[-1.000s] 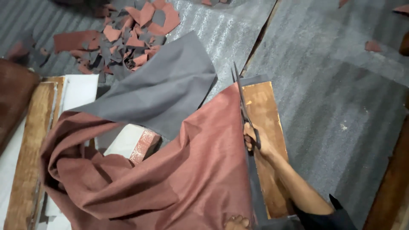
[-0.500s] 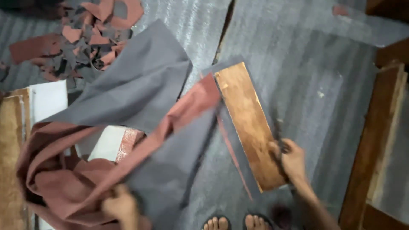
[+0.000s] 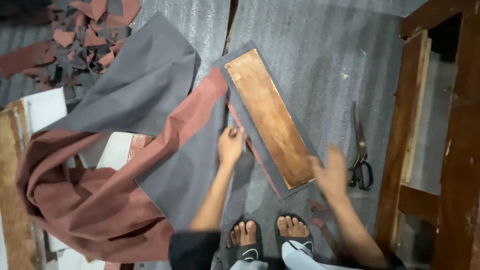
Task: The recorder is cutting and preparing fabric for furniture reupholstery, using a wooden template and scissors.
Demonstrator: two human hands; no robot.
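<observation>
Brown wooden board [image 3: 270,117] lies slantwise on the grey ribbed floor [image 3: 325,60], resting on a grey cut sheet [image 3: 252,145] that shows as a narrow border along its left and near edges. Left hand [image 3: 231,146] sits at the left edge of that grey border, about midway along the board, with its fingers curled and pinching the edge of the sheet. Right hand [image 3: 331,172] is at the near right corner of the board, blurred, fingers spread and holding nothing; whether it touches the board I cannot tell.

Left of the board spreads a large sheet of material [image 3: 115,200], reddish-brown on one face and grey on the other, crumpled in folds at the near left and lying flat and grey toward the far left. Black scissors [image 3: 361,155] lie on the floor just right of the board, handles toward the near side, apart from both hands. A heap of reddish and grey scraps [image 3: 85,40] sits at the far left. A dark wooden frame [image 3: 425,140] stands along the right. Two feet in sandals [image 3: 270,235] are planted at the near edge, just below the board
</observation>
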